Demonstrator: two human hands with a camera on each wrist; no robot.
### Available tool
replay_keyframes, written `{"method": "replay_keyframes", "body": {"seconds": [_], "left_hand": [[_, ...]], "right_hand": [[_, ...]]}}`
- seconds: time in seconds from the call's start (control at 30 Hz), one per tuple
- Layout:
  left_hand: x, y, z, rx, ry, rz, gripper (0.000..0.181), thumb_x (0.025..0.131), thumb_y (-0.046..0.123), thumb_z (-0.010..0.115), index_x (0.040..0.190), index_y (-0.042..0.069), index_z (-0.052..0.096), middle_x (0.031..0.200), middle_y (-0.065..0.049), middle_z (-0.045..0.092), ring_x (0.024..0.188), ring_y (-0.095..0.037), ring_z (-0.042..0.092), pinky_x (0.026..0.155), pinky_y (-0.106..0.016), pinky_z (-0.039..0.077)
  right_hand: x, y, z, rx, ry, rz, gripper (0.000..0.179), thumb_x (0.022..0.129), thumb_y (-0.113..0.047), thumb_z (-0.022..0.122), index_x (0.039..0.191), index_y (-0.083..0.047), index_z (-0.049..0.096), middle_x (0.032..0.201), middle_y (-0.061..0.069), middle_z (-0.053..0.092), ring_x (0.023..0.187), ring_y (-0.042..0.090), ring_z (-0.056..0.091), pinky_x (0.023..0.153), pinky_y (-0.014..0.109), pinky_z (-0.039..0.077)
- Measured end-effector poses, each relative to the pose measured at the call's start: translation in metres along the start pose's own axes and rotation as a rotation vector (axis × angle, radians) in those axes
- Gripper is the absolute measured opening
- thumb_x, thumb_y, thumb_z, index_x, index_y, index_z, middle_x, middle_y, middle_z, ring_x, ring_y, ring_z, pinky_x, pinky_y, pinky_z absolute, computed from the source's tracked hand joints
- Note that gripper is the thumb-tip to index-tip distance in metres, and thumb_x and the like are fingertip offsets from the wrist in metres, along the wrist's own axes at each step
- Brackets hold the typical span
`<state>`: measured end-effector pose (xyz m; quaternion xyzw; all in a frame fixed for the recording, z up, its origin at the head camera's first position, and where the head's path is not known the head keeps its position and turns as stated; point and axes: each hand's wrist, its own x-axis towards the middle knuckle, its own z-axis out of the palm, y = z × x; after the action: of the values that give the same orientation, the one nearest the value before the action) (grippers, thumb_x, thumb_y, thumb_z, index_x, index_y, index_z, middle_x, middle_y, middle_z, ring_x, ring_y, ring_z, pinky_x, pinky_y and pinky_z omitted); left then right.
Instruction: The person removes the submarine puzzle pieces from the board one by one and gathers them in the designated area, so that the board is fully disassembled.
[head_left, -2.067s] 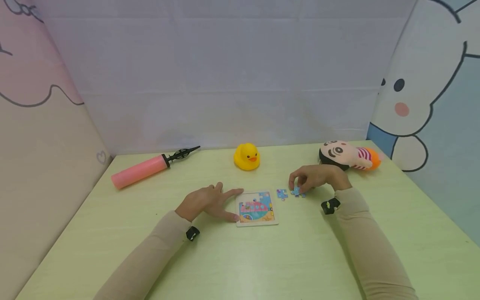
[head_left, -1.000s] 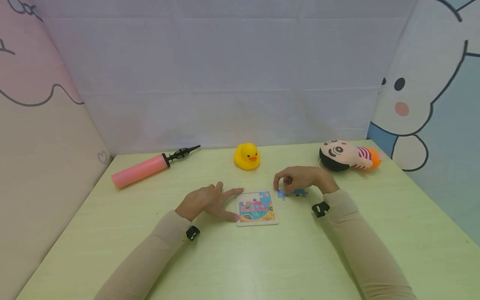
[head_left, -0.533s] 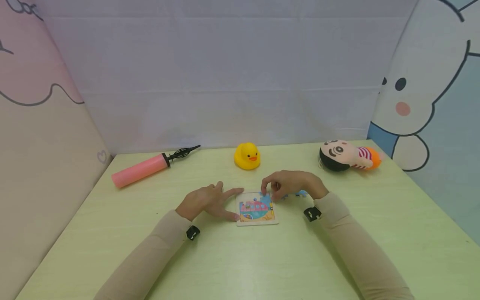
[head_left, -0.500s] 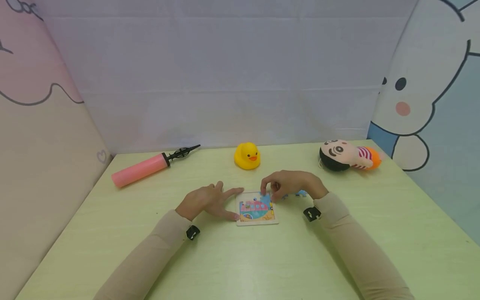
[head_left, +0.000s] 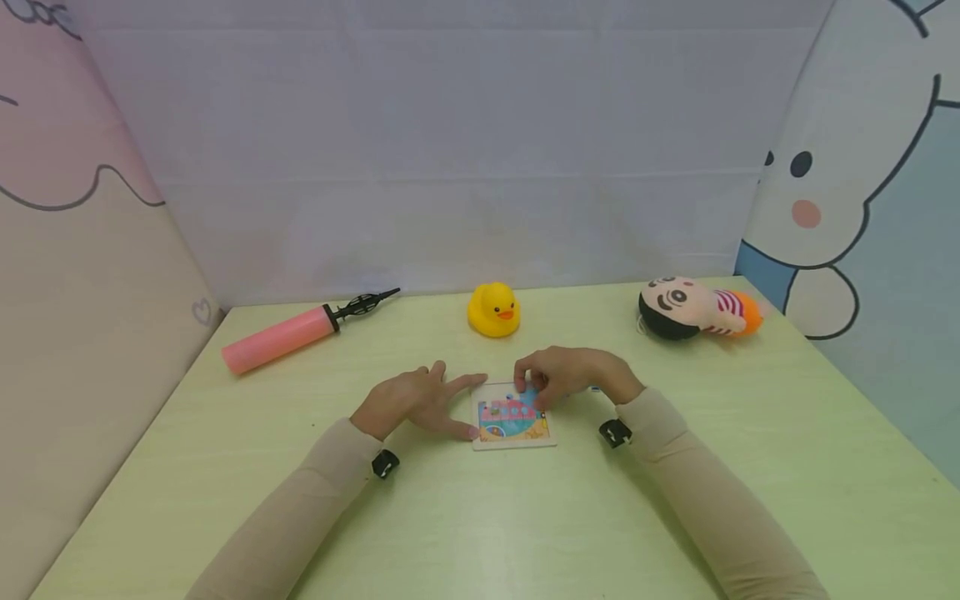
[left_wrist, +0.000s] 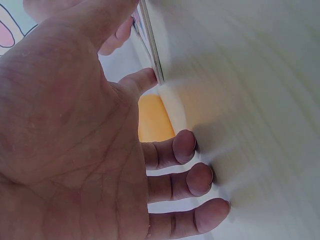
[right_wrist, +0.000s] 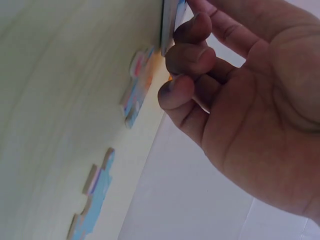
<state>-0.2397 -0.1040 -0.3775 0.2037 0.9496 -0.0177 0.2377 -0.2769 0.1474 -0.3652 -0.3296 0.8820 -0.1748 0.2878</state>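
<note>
A small framed jigsaw puzzle (head_left: 516,446) with a pink and teal picture lies flat on the table. My left hand (head_left: 420,402) is spread at its left side, index fingertip at the upper left corner and thumb at the lower left; in the left wrist view the other fingertips (left_wrist: 212,217) rest on the tabletop. Over the puzzle's upper right part, my right hand (head_left: 564,372) pinches a blue jigsaw piece (head_left: 529,397), mostly hidden under the fingers. Two loose pieces show in the right wrist view, one nearer the frame (right_wrist: 137,87) and another farther off (right_wrist: 96,197).
Behind the puzzle sits a yellow rubber duck (head_left: 494,311). A pink hand pump (head_left: 279,340) with a black nozzle lies at the back left, and a soft doll (head_left: 697,310) at the back right. White cloth (head_left: 465,150) hangs behind the table (head_left: 480,533).
My right hand has moved left from the loose pieces to the puzzle's upper right part, bringing a blue piece over it. The left hand has stayed at the frame.
</note>
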Motion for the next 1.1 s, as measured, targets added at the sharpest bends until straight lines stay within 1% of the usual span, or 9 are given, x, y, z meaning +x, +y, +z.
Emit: {"method": "replay_keyframes", "body": {"seconds": [0.2,0.47,0.73,0.9,1.03,1.1], "left_hand": [[-0.001,0.001,-0.001,0.002,0.004,0.001,0.091,0.082,0.077,0.060,0.157,0.048,0.019,0.150,-0.022,0.033,0.124,-0.040,0.047,0.087,-0.058,0.049],[0.000,0.000,0.001,0.008,0.012,0.005,0.091,0.082,0.077,0.060,0.157,0.047,0.020,0.145,-0.021,0.037,0.120,-0.038,0.049,0.085,-0.055,0.050],[-0.001,0.000,0.002,0.003,0.016,0.003,0.090,0.081,0.077,0.061,0.157,0.047,0.021,0.144,-0.021,0.037,0.118,-0.039,0.049,0.083,-0.055,0.051],[0.000,0.000,0.003,0.021,0.019,0.007,0.090,0.081,0.077,0.060,0.157,0.048,0.020,0.141,-0.020,0.039,0.116,-0.037,0.050,0.082,-0.054,0.051],[-0.001,0.001,0.003,0.024,0.022,0.006,0.090,0.081,0.077,0.060,0.157,0.048,0.020,0.142,-0.020,0.038,0.117,-0.037,0.050,0.083,-0.054,0.051],[-0.001,0.001,0.003,0.024,0.023,0.007,0.090,0.081,0.077,0.060,0.157,0.048,0.020,0.143,-0.020,0.038,0.117,-0.037,0.050,0.082,-0.054,0.051]], "right_hand": [[0.000,-0.004,0.001,-0.034,0.006,0.013,0.021,0.090,-0.011,0.074,0.104,-0.014,0.059,0.087,0.000,0.053,0.081,0.016,0.049,0.071,0.028,0.040],[0.002,-0.004,0.002,-0.065,0.011,-0.015,0.022,0.089,-0.010,0.075,0.102,-0.013,0.058,0.089,0.001,0.052,0.083,0.016,0.048,0.075,0.027,0.040],[0.002,-0.008,0.003,-0.113,0.046,-0.036,0.022,0.087,-0.010,0.078,0.100,-0.012,0.061,0.102,0.004,0.049,0.094,0.018,0.047,0.082,0.028,0.042],[0.001,-0.010,0.004,-0.131,0.054,-0.035,0.021,0.087,-0.009,0.078,0.099,-0.011,0.061,0.102,0.002,0.051,0.093,0.018,0.048,0.084,0.028,0.043],[0.001,-0.011,0.003,-0.142,0.078,-0.039,0.019,0.087,-0.007,0.077,0.097,-0.012,0.062,0.101,0.002,0.053,0.093,0.018,0.049,0.085,0.030,0.044],[0.001,-0.011,0.003,-0.126,0.091,-0.036,0.020,0.087,-0.005,0.076,0.098,-0.012,0.061,0.101,0.003,0.054,0.093,0.019,0.049,0.084,0.031,0.044]]}}
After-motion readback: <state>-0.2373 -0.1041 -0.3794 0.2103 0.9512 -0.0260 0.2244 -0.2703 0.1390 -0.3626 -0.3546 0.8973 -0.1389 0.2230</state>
